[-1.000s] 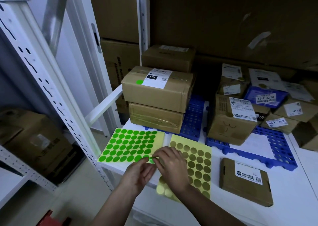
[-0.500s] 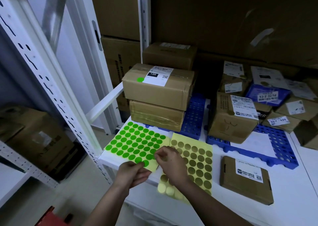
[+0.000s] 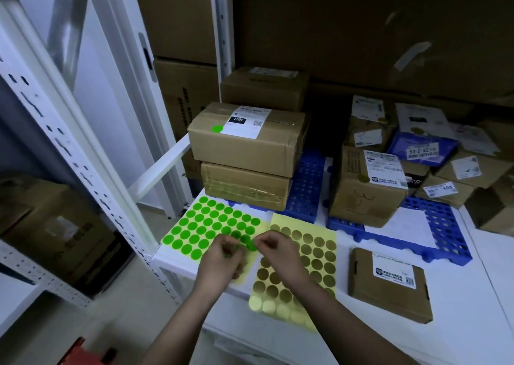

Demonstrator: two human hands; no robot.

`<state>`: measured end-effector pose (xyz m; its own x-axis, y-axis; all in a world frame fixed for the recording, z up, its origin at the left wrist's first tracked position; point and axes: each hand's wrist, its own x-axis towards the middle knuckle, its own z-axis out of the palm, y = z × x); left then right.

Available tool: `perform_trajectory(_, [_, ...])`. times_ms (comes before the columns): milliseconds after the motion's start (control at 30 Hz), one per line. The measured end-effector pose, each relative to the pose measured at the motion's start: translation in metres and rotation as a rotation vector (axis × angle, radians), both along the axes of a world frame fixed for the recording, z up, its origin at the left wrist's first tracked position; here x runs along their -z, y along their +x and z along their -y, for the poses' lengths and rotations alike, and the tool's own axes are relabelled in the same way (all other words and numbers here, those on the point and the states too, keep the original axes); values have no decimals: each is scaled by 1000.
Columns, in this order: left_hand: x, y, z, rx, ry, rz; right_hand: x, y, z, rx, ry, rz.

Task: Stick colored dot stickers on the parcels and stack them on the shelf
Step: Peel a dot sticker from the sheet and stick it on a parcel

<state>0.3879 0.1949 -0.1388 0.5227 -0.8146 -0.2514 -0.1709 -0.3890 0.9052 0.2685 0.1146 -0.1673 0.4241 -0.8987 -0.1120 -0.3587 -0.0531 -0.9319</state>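
Just beside the blue perforated tray (image 3: 307,186), my bright green dot sheet (image 3: 208,225) shows rows of green circles on pale yellow backing. Next to it, nearer me than the tray, the gold dot sheet (image 3: 303,264) carries dull gold circles on the same yellow. The brown parcel (image 3: 244,147) stacked at the tray's far-left end bears one green dot (image 3: 217,128) beside a white label.

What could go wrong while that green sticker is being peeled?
1. The green dot pinched by the right hand could curl and stick to the fingers.
2. The green sheet, held by the left hand, overhangs the shelf edge and might slide off.
3. The gold sheet under the right forearm could get dragged or creased.
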Motion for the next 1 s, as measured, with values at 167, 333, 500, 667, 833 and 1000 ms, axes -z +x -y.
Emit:
perform_trajectory(167, [-4, -36, 24, 124, -75, -60, -21, -45, -1, 134, 85, 176])
perform_trajectory(333, [-6, -84, 46, 295, -63, -92, -29, -100, -2, 259, 103, 200])
perform_trajectory(500, [-4, -132, 63, 429, -43, -52, -29, -153, -3, 385, 101, 171])
perform_trajectory(667, [0, -173, 80, 537, 33, 83, -24, -194, 0, 527, 87, 34])
perform_trajectory(833, [2, -191, 94, 607, 120, 459, -10, -225, 2, 526, -105, -257])
perform_trajectory(1000, [2, -200, 93, 657, 118, 721, 12, -242, -7, 472, -538, -589])
